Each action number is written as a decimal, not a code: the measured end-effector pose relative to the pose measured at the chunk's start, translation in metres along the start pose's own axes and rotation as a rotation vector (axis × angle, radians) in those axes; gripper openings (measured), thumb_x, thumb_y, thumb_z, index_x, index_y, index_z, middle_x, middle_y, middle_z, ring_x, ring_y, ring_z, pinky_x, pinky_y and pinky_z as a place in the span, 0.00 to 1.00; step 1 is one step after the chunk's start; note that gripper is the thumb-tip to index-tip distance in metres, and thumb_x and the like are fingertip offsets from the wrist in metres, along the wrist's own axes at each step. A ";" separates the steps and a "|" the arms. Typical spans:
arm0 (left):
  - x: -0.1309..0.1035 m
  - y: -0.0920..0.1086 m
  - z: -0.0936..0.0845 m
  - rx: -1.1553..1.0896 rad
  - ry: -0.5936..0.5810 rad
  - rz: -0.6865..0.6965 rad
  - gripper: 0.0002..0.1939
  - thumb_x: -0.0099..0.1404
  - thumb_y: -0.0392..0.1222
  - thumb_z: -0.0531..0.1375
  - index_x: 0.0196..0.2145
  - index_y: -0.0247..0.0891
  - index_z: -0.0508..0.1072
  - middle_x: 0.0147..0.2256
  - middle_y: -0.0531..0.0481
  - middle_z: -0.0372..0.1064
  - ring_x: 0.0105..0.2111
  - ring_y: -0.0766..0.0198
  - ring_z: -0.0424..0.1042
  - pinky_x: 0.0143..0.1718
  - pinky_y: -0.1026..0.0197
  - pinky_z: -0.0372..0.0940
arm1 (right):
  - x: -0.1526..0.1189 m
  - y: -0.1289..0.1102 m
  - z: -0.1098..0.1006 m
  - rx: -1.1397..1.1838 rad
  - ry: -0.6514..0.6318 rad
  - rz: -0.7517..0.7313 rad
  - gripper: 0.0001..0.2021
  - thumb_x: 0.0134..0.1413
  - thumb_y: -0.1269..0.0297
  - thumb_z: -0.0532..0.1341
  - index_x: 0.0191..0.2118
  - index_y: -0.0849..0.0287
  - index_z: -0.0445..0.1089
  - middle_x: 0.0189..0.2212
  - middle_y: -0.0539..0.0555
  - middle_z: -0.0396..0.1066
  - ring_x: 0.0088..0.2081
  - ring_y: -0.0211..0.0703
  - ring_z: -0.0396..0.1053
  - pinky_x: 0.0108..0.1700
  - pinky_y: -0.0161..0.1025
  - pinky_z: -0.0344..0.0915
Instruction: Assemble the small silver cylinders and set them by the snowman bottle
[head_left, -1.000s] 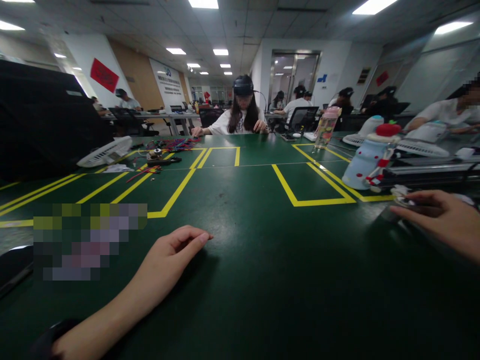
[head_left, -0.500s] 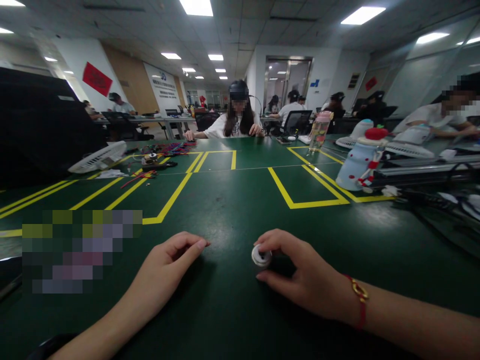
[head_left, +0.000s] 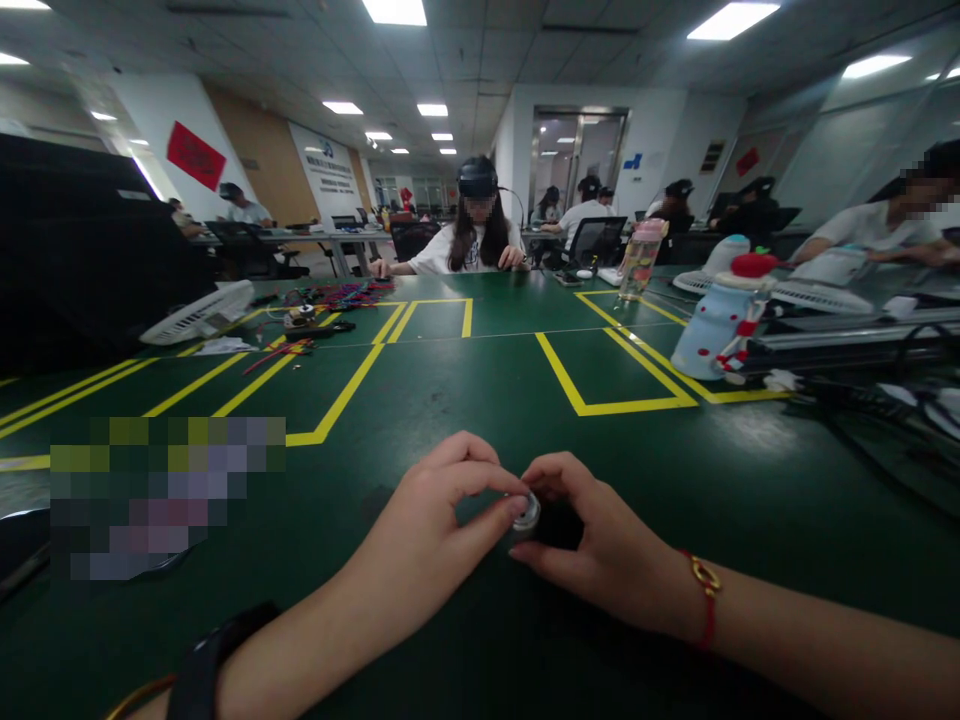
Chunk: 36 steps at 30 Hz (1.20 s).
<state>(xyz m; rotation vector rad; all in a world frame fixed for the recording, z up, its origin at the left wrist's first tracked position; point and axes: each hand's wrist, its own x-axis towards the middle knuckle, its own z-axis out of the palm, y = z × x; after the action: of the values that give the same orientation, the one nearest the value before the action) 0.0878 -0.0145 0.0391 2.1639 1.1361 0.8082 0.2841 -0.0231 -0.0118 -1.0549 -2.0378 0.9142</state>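
Observation:
A small round silvery-white object (head_left: 528,514) stands on the dark green table (head_left: 442,400) between my hands. My right hand (head_left: 600,530), with a red cord bracelet at its wrist, curves around the object's right side, thumb low and index finger behind. From the left, my left hand (head_left: 450,510) reaches over, its thumb and index fingertips pinched together at the object's top. Whatever is between those fingertips is too small to make out.
A blue bottle (head_left: 709,330) with a red top stands at the right, near black cables (head_left: 862,410). Farther back is a pink-lidded bottle (head_left: 642,260). Coloured wires (head_left: 345,294) and a white fan (head_left: 199,312) lie at the left. A person (head_left: 476,220) sits opposite.
My left hand has moved right, from beside the object to its top. My right hand has stayed around the object, with its index finger shifted slightly.

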 end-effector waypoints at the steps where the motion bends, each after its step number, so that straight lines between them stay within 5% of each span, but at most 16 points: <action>1: 0.000 -0.001 -0.003 -0.006 0.020 -0.010 0.08 0.65 0.43 0.58 0.35 0.46 0.79 0.35 0.51 0.67 0.37 0.61 0.68 0.39 0.60 0.63 | 0.000 -0.001 -0.001 -0.002 -0.008 0.001 0.23 0.47 0.63 0.65 0.49 0.56 0.57 0.42 0.52 0.68 0.42 0.37 0.68 0.44 0.38 0.66; 6: -0.008 -0.016 -0.011 -0.005 0.058 -0.118 0.07 0.61 0.48 0.62 0.34 0.48 0.80 0.35 0.52 0.66 0.37 0.60 0.68 0.39 0.59 0.62 | 0.000 -0.004 -0.003 -0.045 0.006 0.004 0.23 0.46 0.65 0.64 0.49 0.56 0.57 0.42 0.51 0.68 0.40 0.36 0.68 0.42 0.37 0.65; 10: -0.014 -0.031 0.005 0.055 -0.068 -0.171 0.06 0.59 0.47 0.64 0.32 0.46 0.81 0.34 0.50 0.67 0.39 0.57 0.68 0.41 0.57 0.62 | -0.001 -0.003 0.000 -0.059 0.007 -0.021 0.22 0.47 0.65 0.64 0.48 0.56 0.59 0.41 0.51 0.68 0.40 0.36 0.67 0.41 0.36 0.65; 15: -0.015 -0.036 0.015 0.085 -0.084 -0.142 0.09 0.57 0.49 0.65 0.36 0.47 0.80 0.34 0.50 0.69 0.37 0.57 0.69 0.38 0.58 0.62 | -0.002 -0.005 -0.009 -0.100 0.024 -0.032 0.21 0.47 0.64 0.64 0.49 0.55 0.61 0.42 0.52 0.68 0.41 0.37 0.68 0.43 0.37 0.67; 18: -0.019 -0.036 -0.002 0.036 -0.052 -0.193 0.15 0.59 0.51 0.62 0.44 0.48 0.77 0.38 0.50 0.70 0.34 0.60 0.69 0.35 0.60 0.63 | -0.006 0.006 -0.046 -0.119 0.215 0.041 0.22 0.48 0.60 0.64 0.49 0.57 0.60 0.43 0.56 0.69 0.42 0.40 0.70 0.45 0.40 0.68; 23: -0.033 -0.054 -0.043 0.055 0.082 -0.364 0.19 0.63 0.56 0.57 0.45 0.47 0.76 0.36 0.50 0.72 0.34 0.58 0.70 0.33 0.59 0.63 | -0.039 0.066 -0.155 -0.562 0.695 0.353 0.31 0.39 0.50 0.66 0.49 0.59 0.60 0.40 0.59 0.70 0.37 0.46 0.70 0.37 0.42 0.68; 26: -0.037 -0.067 -0.053 0.033 0.169 -0.481 0.20 0.61 0.58 0.57 0.44 0.45 0.76 0.34 0.50 0.74 0.36 0.56 0.72 0.33 0.60 0.63 | -0.068 0.105 -0.209 -0.781 0.776 0.552 0.31 0.37 0.47 0.65 0.48 0.59 0.62 0.41 0.62 0.68 0.38 0.52 0.69 0.39 0.48 0.67; 28: -0.038 -0.072 -0.051 0.020 0.188 -0.510 0.21 0.61 0.59 0.57 0.45 0.44 0.76 0.34 0.50 0.75 0.35 0.55 0.72 0.33 0.60 0.63 | -0.079 0.117 -0.224 -0.858 0.742 0.633 0.32 0.39 0.45 0.62 0.49 0.60 0.62 0.43 0.64 0.67 0.40 0.55 0.69 0.40 0.50 0.66; 30: -0.038 -0.074 -0.048 0.022 0.204 -0.501 0.21 0.61 0.59 0.57 0.44 0.44 0.76 0.35 0.50 0.75 0.36 0.55 0.72 0.34 0.59 0.64 | -0.079 0.113 -0.217 -1.026 0.745 0.572 0.37 0.40 0.42 0.61 0.53 0.63 0.61 0.47 0.68 0.65 0.48 0.59 0.66 0.46 0.51 0.63; 33: -0.038 -0.077 -0.045 0.039 0.238 -0.468 0.20 0.60 0.59 0.58 0.43 0.44 0.77 0.37 0.49 0.76 0.37 0.54 0.73 0.37 0.58 0.65 | -0.059 0.081 -0.166 -1.207 0.724 0.216 0.40 0.44 0.42 0.60 0.58 0.66 0.59 0.57 0.69 0.56 0.60 0.62 0.52 0.58 0.56 0.51; 36: -0.039 -0.081 -0.044 0.046 0.234 -0.467 0.21 0.61 0.59 0.57 0.44 0.44 0.76 0.38 0.48 0.76 0.38 0.53 0.73 0.39 0.57 0.65 | -0.028 0.038 -0.088 -0.954 0.344 0.008 0.27 0.49 0.45 0.59 0.53 0.50 0.67 0.61 0.58 0.53 0.61 0.59 0.50 0.58 0.60 0.48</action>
<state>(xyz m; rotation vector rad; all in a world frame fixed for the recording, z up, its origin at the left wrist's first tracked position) -0.0040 0.0002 0.0011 1.7577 1.7081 0.8353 0.3817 -0.0059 -0.0015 -1.5503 -2.1577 -0.3177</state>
